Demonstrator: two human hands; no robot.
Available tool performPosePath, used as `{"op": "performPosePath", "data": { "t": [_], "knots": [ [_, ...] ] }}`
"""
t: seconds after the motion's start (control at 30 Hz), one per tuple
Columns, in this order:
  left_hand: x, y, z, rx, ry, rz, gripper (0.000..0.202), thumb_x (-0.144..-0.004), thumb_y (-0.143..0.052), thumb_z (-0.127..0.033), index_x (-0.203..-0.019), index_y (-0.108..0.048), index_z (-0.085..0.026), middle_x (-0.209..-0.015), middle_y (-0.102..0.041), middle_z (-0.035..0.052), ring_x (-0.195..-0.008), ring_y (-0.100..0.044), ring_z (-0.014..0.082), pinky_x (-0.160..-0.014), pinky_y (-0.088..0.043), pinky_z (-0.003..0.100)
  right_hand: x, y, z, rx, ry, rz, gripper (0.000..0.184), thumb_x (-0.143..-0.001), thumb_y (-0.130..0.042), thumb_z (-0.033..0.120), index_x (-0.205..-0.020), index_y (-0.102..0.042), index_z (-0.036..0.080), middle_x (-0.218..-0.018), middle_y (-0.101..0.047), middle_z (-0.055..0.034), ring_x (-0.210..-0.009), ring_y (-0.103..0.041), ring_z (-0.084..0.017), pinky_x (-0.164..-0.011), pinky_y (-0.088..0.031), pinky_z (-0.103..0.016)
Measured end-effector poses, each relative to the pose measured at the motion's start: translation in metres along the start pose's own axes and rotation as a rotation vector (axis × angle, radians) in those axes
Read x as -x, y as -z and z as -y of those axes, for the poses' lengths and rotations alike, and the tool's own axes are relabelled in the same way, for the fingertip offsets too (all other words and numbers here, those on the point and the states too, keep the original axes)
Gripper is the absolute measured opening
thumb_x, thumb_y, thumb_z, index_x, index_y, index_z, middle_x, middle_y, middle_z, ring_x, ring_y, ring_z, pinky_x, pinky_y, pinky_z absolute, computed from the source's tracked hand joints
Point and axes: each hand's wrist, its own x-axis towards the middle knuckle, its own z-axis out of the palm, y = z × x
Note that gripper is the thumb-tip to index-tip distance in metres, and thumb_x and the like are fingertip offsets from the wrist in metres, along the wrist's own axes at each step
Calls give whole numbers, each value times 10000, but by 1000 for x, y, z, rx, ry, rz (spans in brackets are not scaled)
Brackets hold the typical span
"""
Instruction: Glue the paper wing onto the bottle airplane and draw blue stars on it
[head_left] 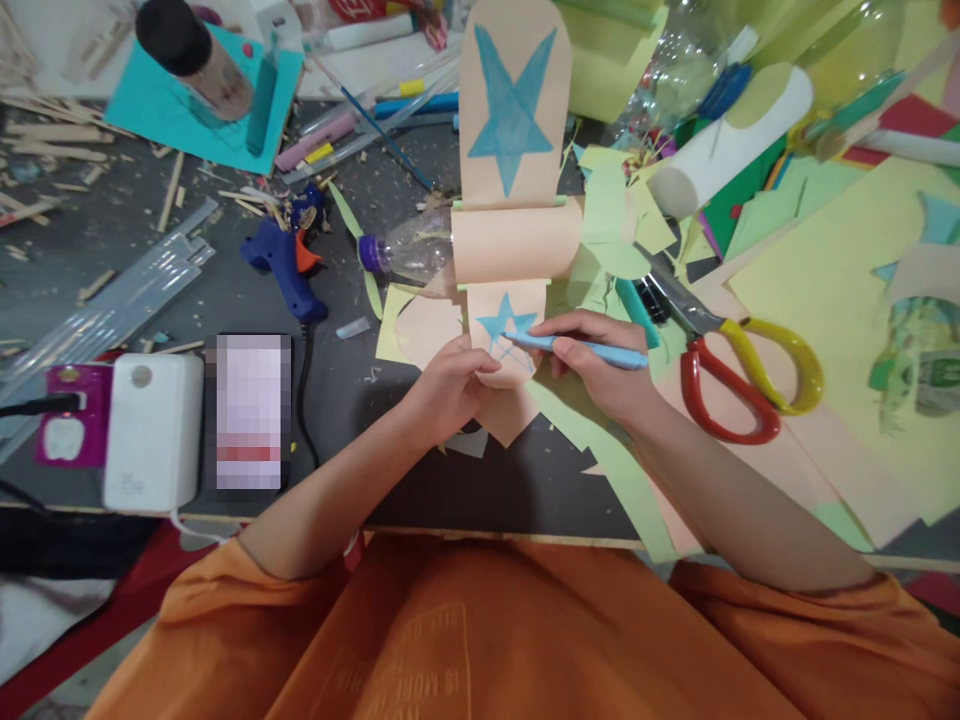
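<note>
A model airplane made from a plastic bottle (pixel 420 243) lies on the table, wrapped in peach paper, with a purple cap and green propeller at its left end. Its far paper wing (pixel 510 180) bears a filled blue star. On the near wing (pixel 529 300) a smaller blue star is partly coloured, with bare outline towards me. My right hand (pixel 600 360) grips a light blue marker (pixel 611 352), its tip at this star. My left hand (pixel 455 385) pinches the near wing's edge between thumb and fingers.
Scissors (pixel 731 385) with red and yellow handles lie right of my right hand, among paper sheets (pixel 810 260). A blue glue gun (pixel 283 268), a phone (pixel 249 410) and a white power adapter (pixel 152 430) are on the left. Wood scraps and clear glue sticks lie beyond.
</note>
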Motion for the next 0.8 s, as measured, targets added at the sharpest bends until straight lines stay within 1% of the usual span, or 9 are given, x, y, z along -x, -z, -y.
{"op": "performPosePath", "data": {
  "t": [0.13,0.2,0.23,0.3,0.37,0.43,0.6,0.67,0.8],
  "knots": [
    [0,0,0,-12,1,9,269,-593,-707,-185,-860,-738,-174,-848,-750,23,-898,-672,195,-891,-466,305,1,2,1,33,13,54,133,-829,-673,257,-815,-802,225,-748,-768,-18,-551,-607,-127,-537,-510,-283],
    [-1,0,0,-23,1,25,274,-600,-707,-195,-872,-740,-181,-854,-752,21,-926,-680,202,-906,-470,312,2,3,1,43,24,77,135,-845,-676,275,-826,-801,227,-749,-762,-21,-563,-611,-134,-547,-511,-292],
    [-1,0,0,-27,-2,34,275,-604,-705,-198,-876,-740,-182,-862,-753,25,-952,-684,210,-915,-470,317,2,4,0,43,32,73,138,-856,-679,295,-836,-799,230,-737,-753,-19,-557,-605,-136,-545,-512,-297],
    [-1,1,0,-27,-7,33,277,-603,-708,-195,-877,-742,-179,-869,-752,30,-975,-683,217,-919,-471,316,2,5,-1,35,44,23,154,-879,-680,343,-860,-793,240,-706,-730,-10,-524,-575,-133,-531,-512,-306],
    [-1,1,1,-15,-2,1,279,-594,-716,-180,-872,-743,-179,-859,-748,25,-931,-675,202,-892,-471,303,2,5,-3,29,50,-47,158,-890,-677,359,-871,-787,248,-672,-703,1,-489,-541,-126,-514,-509,-308],
    [-1,1,1,3,10,-30,286,-591,-719,-163,-875,-742,-180,-850,-744,19,-873,-661,185,-858,-469,293,1,4,-3,22,50,-87,132,-880,-682,329,-863,-786,251,-649,-684,10,-473,-524,-119,-508,-508,-305],
    [-1,1,2,26,4,-21,297,-598,-701,-146,-891,-745,-176,-871,-750,28,-865,-654,183,-849,-467,290,-1,1,-1,-1,13,-110,110,-835,-684,259,-841,-794,249,-683,-727,14,-459,-530,-105,-479,-498,-281],
    [-1,0,2,31,-2,-12,307,-592,-701,-149,-894,-746,-182,-870,-750,22,-861,-652,182,-845,-466,289,-1,0,0,-9,15,-111,120,-823,-681,239,-834,-800,248,-661,-719,24,-456,-536,-101,-473,-493,-270],
    [-1,-1,1,31,0,-1,298,-581,-708,-157,-875,-751,-185,-861,-751,21,-896,-659,187,-851,-467,284,-1,1,1,-4,8,-72,120,-806,-684,239,-800,-804,244,-650,-726,24,-458,-541,-101,-477,-499,-268]
  ]
}}
